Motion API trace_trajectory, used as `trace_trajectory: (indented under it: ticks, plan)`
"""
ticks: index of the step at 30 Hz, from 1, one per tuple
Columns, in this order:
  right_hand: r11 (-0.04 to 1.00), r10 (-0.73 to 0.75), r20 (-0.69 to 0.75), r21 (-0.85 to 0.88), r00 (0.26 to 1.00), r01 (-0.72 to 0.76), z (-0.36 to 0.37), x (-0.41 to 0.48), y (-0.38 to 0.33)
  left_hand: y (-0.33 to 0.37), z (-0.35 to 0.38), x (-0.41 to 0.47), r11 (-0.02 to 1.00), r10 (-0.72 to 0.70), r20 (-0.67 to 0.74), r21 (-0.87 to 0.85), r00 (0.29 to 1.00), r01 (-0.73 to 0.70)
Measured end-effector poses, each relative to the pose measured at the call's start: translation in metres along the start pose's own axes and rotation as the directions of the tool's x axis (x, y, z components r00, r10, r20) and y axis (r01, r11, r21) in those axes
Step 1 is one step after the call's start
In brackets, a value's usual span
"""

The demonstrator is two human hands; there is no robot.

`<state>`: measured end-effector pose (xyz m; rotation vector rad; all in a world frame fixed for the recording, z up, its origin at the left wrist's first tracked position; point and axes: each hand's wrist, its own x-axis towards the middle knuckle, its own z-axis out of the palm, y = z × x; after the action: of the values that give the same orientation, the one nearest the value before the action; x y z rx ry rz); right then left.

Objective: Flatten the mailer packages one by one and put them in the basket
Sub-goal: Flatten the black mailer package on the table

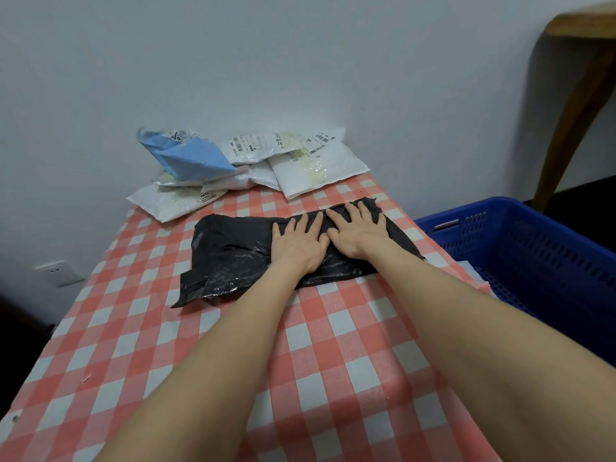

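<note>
Two bare forearms reach out over the cloth (333,361), a thin red-and-white check with a slightly crinkled weave that covers the table. The left hand (298,243) and the right hand (358,233) lie side by side, palms down with fingers straight and spread, both pressing flat on the black mailer (233,258) and gripping nothing. This mailer is a glossy plastic bag, wrinkled and scuffed with pale streaks. It lies roughly rectangular across the middle of the table, its near left corner drawn out to a flat point. Beyond it, against the matte pale wall, sits a loose pile of mailers (320,168): puffy white plastic pouches with barcode labels, overlapping one another. A crumpled blue mailer (193,158) lies tilted on top at the left. Just beside the table's right edge stands the basket (533,248), a rigid blue plastic crate with slotted walls.
</note>
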<state>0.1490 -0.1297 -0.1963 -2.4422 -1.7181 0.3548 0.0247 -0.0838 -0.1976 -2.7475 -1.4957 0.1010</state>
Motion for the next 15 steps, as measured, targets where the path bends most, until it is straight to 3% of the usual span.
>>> trace_trajectory:
  ticks: [7,11,13,15]
  plan:
    - [1.000,0.002,0.011,-0.024,1.000,-0.002,-0.002,-0.001,-0.002,0.000,0.000,-0.002,1.000,0.005,-0.034,-0.011,0.999,-0.005]
    - [0.995,0.047,0.058,-0.096,0.997,-0.041,-0.010,0.000,-0.010,-0.010,-0.012,-0.005,0.990,0.095,-0.020,-0.101,0.995,-0.097]
    - [0.988,0.066,0.037,-0.145,0.997,-0.060,-0.021,0.002,-0.021,-0.024,-0.023,-0.010,0.984,0.120,-0.149,-0.111,0.982,-0.137]
    - [0.997,0.018,-0.106,-0.071,0.994,-0.025,-0.030,0.001,-0.037,-0.043,-0.031,-0.017,0.989,0.070,-0.328,-0.097,0.942,-0.108]
